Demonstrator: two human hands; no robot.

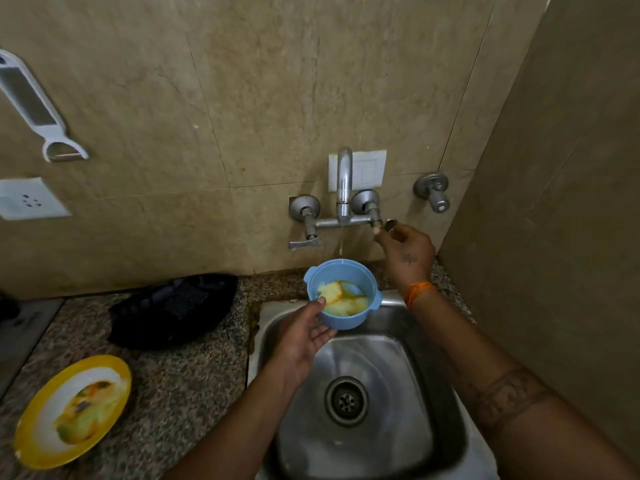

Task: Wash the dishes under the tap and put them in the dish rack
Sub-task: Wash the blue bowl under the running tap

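A small blue bowl (346, 289) with yellow food remains and murky water inside is held over the steel sink (408, 341), right under the tap spout (344, 178). My left hand (304, 337) grips it from below, thumb on the rim. A thin stream of water (341, 242) falls from the spout into the bowl. My right hand (405, 251) pinches the right tap handle (381, 225) at the wall. A dirty yellow-rimmed plate (74, 410) with food smears lies on the counter at the lower left.
A black dish rack (173, 310) sits on the speckled granite counter (180, 386) left of the sink. The left tap lever (304, 242) and a separate wall valve (434, 190) flank the spout. A white peeler (38, 109) and a socket (29, 199) are on the tiled wall.
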